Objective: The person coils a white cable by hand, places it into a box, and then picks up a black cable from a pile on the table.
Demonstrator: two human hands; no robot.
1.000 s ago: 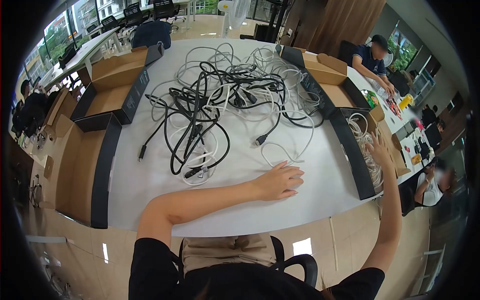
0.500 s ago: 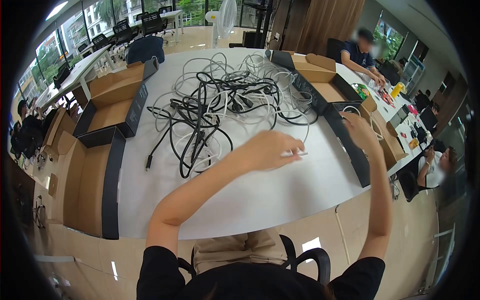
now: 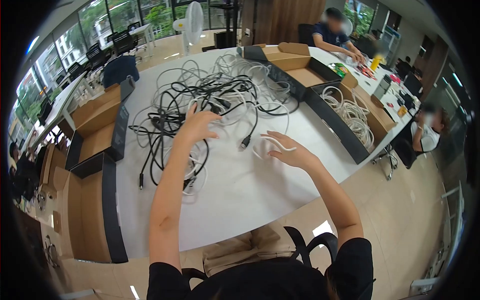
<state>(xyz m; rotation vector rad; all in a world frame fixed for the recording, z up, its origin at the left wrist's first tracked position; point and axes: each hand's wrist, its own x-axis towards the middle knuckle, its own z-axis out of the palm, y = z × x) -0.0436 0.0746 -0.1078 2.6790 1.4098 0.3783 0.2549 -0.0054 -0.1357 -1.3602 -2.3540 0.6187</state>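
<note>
Tangled black cables (image 3: 159,121) lie left of and beyond the person's left grip (image 3: 196,125), whose fingers are spread. The right grip (image 3: 294,156) holds a white cable (image 3: 283,146); right of that grip, a black box (image 3: 335,127) contains coiled white cables (image 3: 351,112).

A white pedestal fan (image 3: 194,23) stands at eleven o'clock; a black mesh office chair (image 3: 122,43) sits between ten and eleven. A person in a navy shirt (image 3: 325,36) is seated at one, a yellow bottle (image 3: 375,63) at two, a person in white (image 3: 429,139) at three.
</note>
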